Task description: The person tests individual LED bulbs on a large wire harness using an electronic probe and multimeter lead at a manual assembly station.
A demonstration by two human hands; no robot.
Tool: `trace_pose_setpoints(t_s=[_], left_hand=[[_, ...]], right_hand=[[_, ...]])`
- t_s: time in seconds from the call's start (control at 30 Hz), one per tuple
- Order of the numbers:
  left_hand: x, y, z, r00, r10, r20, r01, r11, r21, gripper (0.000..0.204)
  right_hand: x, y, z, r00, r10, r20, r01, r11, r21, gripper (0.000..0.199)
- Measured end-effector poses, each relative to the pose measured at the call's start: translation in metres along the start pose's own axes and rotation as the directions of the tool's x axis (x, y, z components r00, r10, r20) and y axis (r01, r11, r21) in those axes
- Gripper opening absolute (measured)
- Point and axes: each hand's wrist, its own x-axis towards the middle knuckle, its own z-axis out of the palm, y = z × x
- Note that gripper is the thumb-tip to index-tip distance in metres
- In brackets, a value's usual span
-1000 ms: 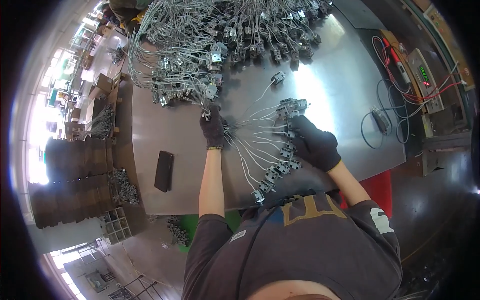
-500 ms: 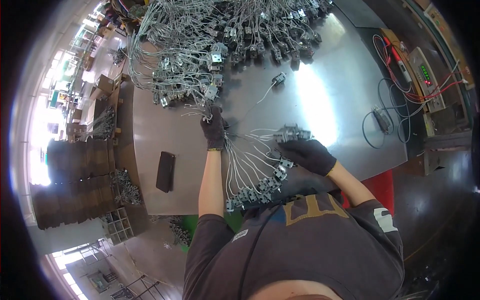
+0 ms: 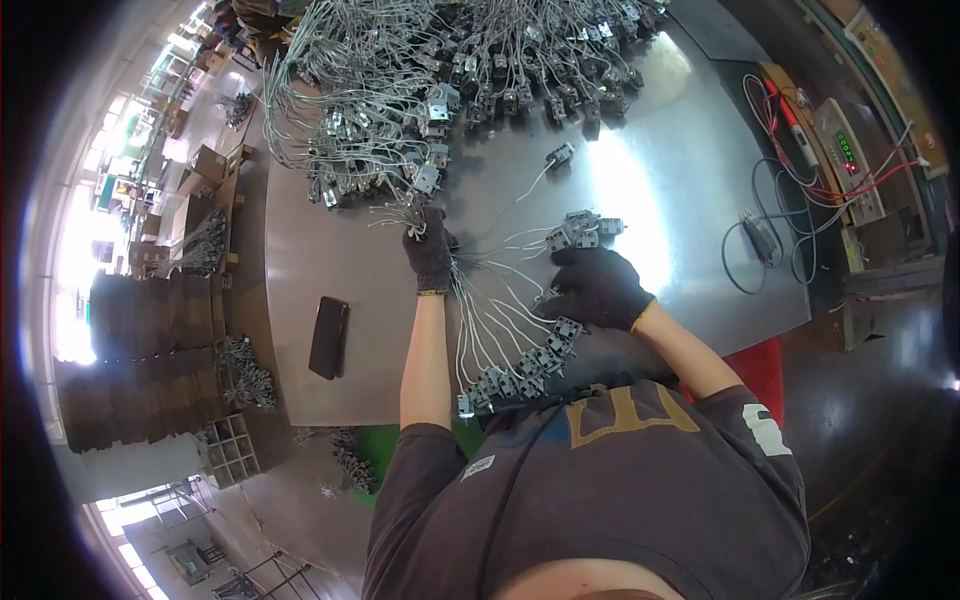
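Note:
My left hand [image 3: 430, 255], in a dark knit glove, is closed around a bundle of thin white wires [image 3: 485, 295]. Stripped wire ends [image 3: 402, 215] stick out past its fingers. From the fist the wires fan out to small grey metal-cased components [image 3: 525, 368], lined up in a curve near my body. A second cluster of these components [image 3: 582, 230] lies just beyond my right hand [image 3: 603, 288]. That hand is gloved too, fingers bent and apart, with a small component partly hidden at its fingertips. One loose component [image 3: 559, 156] with a wire lies farther off.
A large heap of wired components [image 3: 470, 60] covers the far side of the metal table [image 3: 375, 400]. At left lies a dark flat rectangular case [image 3: 328, 338]. To the right are a meter with a lit display [image 3: 850, 155], red probe leads [image 3: 790, 110] and a cabled device [image 3: 762, 240].
The far component cluster, blurred before by my right hand, now rests still and spread on the table. My right hand has drawn slightly back from it. My left hand keeps its grip.

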Motion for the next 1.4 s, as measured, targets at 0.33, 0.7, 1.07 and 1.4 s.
trace_pose_setpoints(t_s=[0.33,0.7,1.07,1.4], left_hand=[[0.004,0.0,-0.002,0.999,-0.034,0.039,0.039,0.99,-0.134,0.022],[0.017,-0.015,-0.009,0.987,-0.131,-0.096,0.136,0.989,0.051,0.031],[0.013,-0.002,-0.004,0.992,-0.129,0.019,0.127,0.991,0.05,0.032],[0.008,-0.004,-0.005,0.991,-0.134,0.023,0.135,0.99,-0.041,0.028]], right_hand=[[0.002,0.001,0.004,0.996,0.084,0.013,-0.084,0.969,0.232,0.043],[-0.008,0.012,0.002,0.959,-0.155,-0.236,0.114,0.978,-0.176,0.027],[-0.019,0.029,0.019,0.898,0.159,-0.41,0.076,0.862,0.501,0.039],[-0.006,0.018,-0.016,0.959,0.247,-0.141,-0.161,0.88,0.447,0.091]])
